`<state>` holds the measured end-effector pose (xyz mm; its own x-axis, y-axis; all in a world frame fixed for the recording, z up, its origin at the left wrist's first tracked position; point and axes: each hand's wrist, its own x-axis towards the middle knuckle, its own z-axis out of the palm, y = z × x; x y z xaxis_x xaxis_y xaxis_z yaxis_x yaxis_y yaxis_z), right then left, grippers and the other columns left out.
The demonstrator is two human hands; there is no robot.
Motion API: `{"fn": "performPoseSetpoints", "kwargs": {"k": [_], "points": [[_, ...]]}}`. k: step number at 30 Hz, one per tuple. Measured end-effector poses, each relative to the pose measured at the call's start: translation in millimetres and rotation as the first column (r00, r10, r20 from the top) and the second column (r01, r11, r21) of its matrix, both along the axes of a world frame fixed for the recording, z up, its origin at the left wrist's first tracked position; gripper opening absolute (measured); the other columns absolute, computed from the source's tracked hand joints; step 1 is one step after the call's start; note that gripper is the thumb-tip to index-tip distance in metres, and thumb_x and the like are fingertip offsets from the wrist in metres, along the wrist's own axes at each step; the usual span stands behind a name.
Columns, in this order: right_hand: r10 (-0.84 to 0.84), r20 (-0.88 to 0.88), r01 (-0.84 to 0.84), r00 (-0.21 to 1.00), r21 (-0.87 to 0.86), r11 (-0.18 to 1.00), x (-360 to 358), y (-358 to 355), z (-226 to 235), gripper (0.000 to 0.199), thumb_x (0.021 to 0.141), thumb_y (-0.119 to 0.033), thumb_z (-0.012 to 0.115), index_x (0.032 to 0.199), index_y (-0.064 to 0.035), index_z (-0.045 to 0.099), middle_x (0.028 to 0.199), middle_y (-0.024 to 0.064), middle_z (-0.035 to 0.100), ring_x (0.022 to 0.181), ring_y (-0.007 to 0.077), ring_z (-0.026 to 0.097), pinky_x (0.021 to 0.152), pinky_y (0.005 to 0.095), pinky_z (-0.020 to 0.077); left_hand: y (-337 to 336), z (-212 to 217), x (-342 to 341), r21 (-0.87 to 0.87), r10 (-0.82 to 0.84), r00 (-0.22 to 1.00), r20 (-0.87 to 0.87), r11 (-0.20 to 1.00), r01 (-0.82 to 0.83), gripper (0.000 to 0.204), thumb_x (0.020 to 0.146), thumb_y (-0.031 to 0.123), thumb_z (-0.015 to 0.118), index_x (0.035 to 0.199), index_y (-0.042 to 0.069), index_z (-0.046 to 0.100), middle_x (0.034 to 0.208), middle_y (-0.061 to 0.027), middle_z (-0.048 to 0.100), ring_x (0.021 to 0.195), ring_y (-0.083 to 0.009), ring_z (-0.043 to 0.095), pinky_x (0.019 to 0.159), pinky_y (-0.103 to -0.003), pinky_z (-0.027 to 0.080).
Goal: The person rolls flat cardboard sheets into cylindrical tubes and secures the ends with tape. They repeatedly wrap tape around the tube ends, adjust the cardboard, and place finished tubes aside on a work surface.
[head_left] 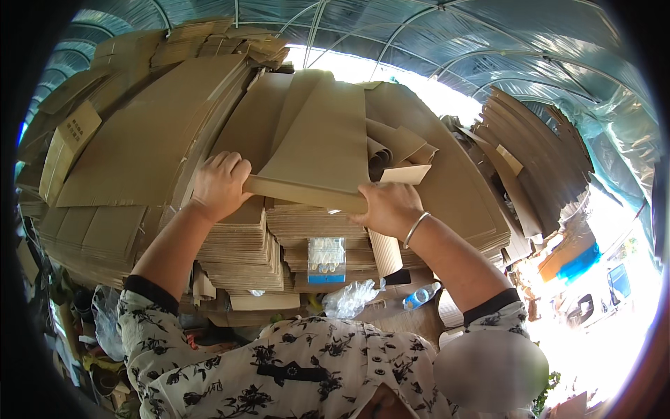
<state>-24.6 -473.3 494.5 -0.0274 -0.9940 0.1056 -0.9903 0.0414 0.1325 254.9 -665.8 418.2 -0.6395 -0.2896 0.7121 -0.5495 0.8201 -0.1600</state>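
Note:
Both my hands grip the near edge of a large brown cardboard sheet, which stretches away from me over the stacks. My left hand is closed on its left corner, thumb pressing against the folded-down edge. At the right corner my right hand is closed around the same edge, a pale bracelet on its wrist. Under the sheet lies a tall pile of flat cardboard. A roll of corrugated card leans just below my right hand. Curled cardboard pieces lie to the right of the sheet.
High cardboard stacks stand at left and right. Below the sheet are a blue-and-white packet, crumpled clear plastic and a plastic bottle. Metal ribs carry a plastic-sheet roof. A vehicle shows outside at right.

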Motion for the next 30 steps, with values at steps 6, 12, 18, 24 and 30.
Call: {"fn": "performPoseSetpoints", "kwargs": {"k": [6, 12, 18, 24, 30], "points": [[0.221, -0.387, -0.406, 0.895, -0.503, 0.763, -22.4, -3.2, -11.9, 0.042, 0.073, -0.046, 0.084, 0.08, -0.0107, 0.062, 0.081, 0.0043, 0.059, 0.083, 0.0248, 0.066, 0.074, 0.0399, 0.0545, 5.4, -13.7, -3.3, 0.484, -0.057, 0.993, 0.104, 0.875, -0.001, 0.05, 0.072, 0.044, 0.088, 0.099, 0.009, 0.066, 0.09, -0.0112, 0.07, 0.083, -0.0327, 0.07, 0.074, -0.044, 0.056], [0.156, -0.314, -0.285, 0.936, -0.42, 0.862, -29.3, -4.3, -25.5, 0.048, 0.073, -0.052, 0.084, 0.083, -0.0107, 0.063, 0.081, 0.0056, 0.064, 0.078, 0.0243, 0.067, 0.065, 0.0381, 0.055, 10.3, 1.9, -7.8, 0.266, 0.033, 0.996, 0.088, 0.962, -0.055, 0.05, 0.069, 0.039, 0.09, 0.093, 0.005, 0.061, 0.099, -0.0106, 0.069, 0.1, -0.033, 0.067, 0.083, -0.045, 0.055], [0.041, -0.17, -0.075, 0.985, -0.201, 0.977, -35.9, -0.6, -39.2, 0.055, 0.07, -0.053, 0.087, 0.094, -0.0082, 0.067, 0.081, 0.0058, 0.066, 0.077, 0.0258, 0.069, 0.068, 0.0387, 0.0556, 19.9, -1.7, -27.3, 0.281, -0.046, 0.999, -0.005, 0.959, 0.045, 0.052, 0.064, 0.042, 0.092, 0.089, 0.007, 0.063, 0.093, -0.0097, 0.066, 0.095, -0.032, 0.067, 0.084, -0.047, 0.054], [0.168, -0.305, -0.282, 0.937, -0.38, 0.881, -38.3, -2.0, -38.5, 0.053, 0.069, -0.052, 0.088, 0.091, -0.0083, 0.066, 0.085, 0.0036, 0.065, 0.083, 0.0255, 0.068, 0.069, 0.0386, 0.0548, 14.1, -29.0, -22.1, 0.525, -0.019, 0.976, 0.219, 0.845, -0.101, 0.052, 0.069, 0.042, 0.089, 0.099, 0.008, 0.066, 0.096, -0.0085, 0.069, 0.099, -0.0289, 0.068, 0.085, -0.044, 0.055], [-0.017, -0.128, 0.005, 0.992, -0.1, 0.995, -26.8, -8.9, -43.0, 0.049, 0.061, -0.042, 0.091, 0.084, -0.0098, 0.063, 0.081, 0.0022, 0.061, 0.079, 0.0259, 0.065, 0.066, 0.0441, 0.0539, 11.9, -42.2, -21.5, 0.221, -0.039, 0.999, 0.002, 0.975, 0.037, 0.046, 0.072, 0.043, 0.086, 0.096, 0.008, 0.068, 0.095, -0.0108, 0.071, 0.095, -0.0325, 0.07, 0.083, -0.042, 0.057]]}}
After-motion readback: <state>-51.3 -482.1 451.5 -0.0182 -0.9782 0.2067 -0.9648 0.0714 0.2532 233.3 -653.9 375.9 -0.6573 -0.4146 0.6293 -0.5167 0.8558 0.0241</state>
